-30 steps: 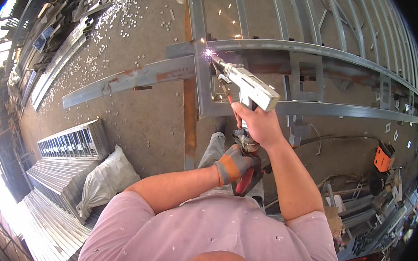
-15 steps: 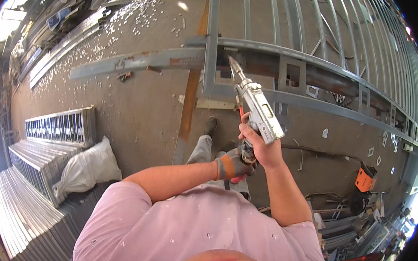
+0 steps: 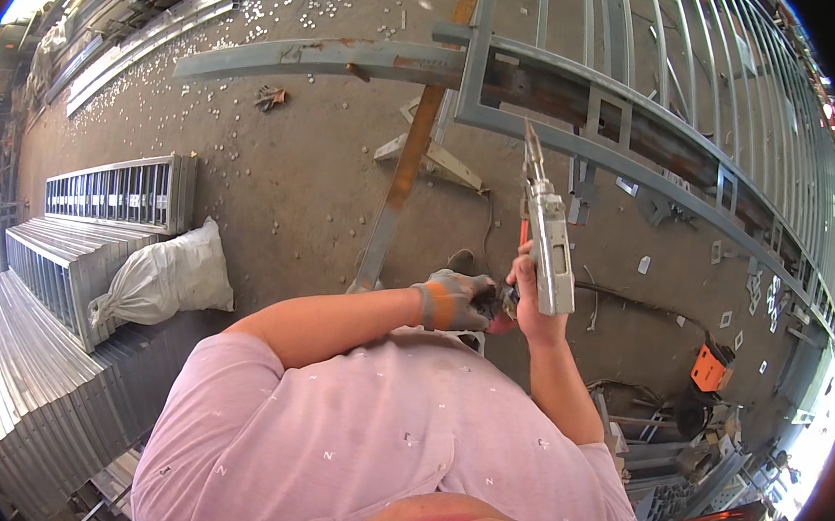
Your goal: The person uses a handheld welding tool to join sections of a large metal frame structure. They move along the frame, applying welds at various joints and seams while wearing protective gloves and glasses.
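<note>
My bare right hand (image 3: pixel 531 307) is wrapped round the grip of a silver handheld welding gun (image 3: pixel 551 248). A slim orange tube runs along the gun's left side. The tapered copper-coloured nozzle points away from me, and its tip appears over the near bar of a grey metal frame (image 3: pixel 637 169); I cannot tell whether they touch. My left hand (image 3: pixel 452 301), in a grey and orange glove, is curled at the gun's lower end, where the cable leaves the grip. What its fingertips hold is partly hidden.
A long steel beam (image 3: pixel 306 56) supports the frame's corner. A rusty flat bar (image 3: pixel 410 164) crosses the floor ahead. Stacked metal frames (image 3: pixel 66 257) and a white sack (image 3: pixel 175 277) lie left. An orange box (image 3: pixel 710 370) with a cable stands right. A glove (image 3: pixel 270 98) lies far left.
My view has shifted, so the frame sits higher and further right. The gun points more straight ahead, its nozzle moved from the frame's corner to its near bar. My left hand has slid slightly left.
</note>
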Tool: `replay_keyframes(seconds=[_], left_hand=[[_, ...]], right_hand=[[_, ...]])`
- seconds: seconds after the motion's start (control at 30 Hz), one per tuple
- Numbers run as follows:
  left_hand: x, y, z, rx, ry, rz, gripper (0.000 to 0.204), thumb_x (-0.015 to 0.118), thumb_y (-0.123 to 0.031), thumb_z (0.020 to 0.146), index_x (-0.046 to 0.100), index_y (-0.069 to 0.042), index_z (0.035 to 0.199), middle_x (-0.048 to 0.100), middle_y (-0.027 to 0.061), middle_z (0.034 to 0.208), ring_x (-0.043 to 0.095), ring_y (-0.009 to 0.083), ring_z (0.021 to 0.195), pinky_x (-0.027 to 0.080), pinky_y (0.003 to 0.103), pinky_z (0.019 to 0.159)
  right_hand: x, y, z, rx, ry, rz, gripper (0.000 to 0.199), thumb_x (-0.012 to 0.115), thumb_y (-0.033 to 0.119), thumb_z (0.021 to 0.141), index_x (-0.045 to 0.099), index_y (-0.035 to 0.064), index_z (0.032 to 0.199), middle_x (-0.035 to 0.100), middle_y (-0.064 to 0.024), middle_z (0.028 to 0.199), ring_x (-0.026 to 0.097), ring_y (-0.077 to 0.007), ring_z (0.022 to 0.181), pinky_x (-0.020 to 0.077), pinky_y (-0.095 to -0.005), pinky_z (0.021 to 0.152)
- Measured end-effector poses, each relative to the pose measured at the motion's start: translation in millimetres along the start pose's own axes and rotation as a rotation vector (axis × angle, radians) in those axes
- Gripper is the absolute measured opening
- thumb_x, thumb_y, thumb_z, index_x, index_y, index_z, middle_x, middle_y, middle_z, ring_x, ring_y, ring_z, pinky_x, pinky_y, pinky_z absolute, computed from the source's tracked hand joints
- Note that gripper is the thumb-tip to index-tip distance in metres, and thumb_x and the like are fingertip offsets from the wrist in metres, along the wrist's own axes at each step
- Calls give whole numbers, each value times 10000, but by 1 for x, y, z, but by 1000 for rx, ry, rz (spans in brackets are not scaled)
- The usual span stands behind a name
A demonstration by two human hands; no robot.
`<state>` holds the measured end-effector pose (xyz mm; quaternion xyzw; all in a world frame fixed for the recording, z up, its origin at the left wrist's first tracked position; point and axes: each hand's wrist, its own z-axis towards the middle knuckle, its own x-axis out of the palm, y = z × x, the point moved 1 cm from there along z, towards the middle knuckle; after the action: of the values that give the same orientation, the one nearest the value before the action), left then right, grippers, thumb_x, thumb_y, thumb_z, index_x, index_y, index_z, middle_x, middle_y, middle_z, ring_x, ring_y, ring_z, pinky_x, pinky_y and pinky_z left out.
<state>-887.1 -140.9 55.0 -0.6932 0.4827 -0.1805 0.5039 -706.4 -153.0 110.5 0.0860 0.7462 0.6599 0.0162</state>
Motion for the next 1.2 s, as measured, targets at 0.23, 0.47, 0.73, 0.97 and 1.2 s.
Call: replay_keyframes(seconds=[0.23,0.47,0.73,0.97,1.2], left_hand=[[-63,112,-123,-142,-270,-46,480,782,-314,933,687,-31,1310,776,183,1210,755,297,1118,581,406,999],[-114,218,-245,-304,-426,-50,409,771,-281,945,749,-23,1261,788,170,1229,743,267,1142,562,380,1018],[-167,220,-268,-198,-349,171,449,771,-335,918,710,-38,1250,791,201,1158,765,343,1081,593,427,968],[-184,138,-168,69,-36,297,501,786,-360,914,667,-77,1309,783,180,1115,760,359,1031,597,417,937],[-161,108,-72,416,361,595,458,788,-364,909,679,-136,1291,727,118,1231,707,295,1136,565,401,985]], right_hand=[[6,-15,-38,-144,-135,-174,243,759,219,1044,677,7,1129,655,-17,803,605,-95,694,496,-272,639],[68,-15,-70,-175,-337,-247,217,770,191,1030,690,14,1128,662,-16,827,598,-81,706,493,-257,636],[148,-7,-88,-270,-385,-394,308,862,212,949,672,10,1083,672,-12,801,628,-94,714,544,-291,677],[192,-4,-83,-251,-344,-373,416,938,200,855,664,16,1108,638,-31,750,572,-114,661,510,-284,652],[210,-5,-38,-288,-340,-372,488,972,176,824,653,18,1157,697,-10,840,633,-96,733,531,-271,697]])
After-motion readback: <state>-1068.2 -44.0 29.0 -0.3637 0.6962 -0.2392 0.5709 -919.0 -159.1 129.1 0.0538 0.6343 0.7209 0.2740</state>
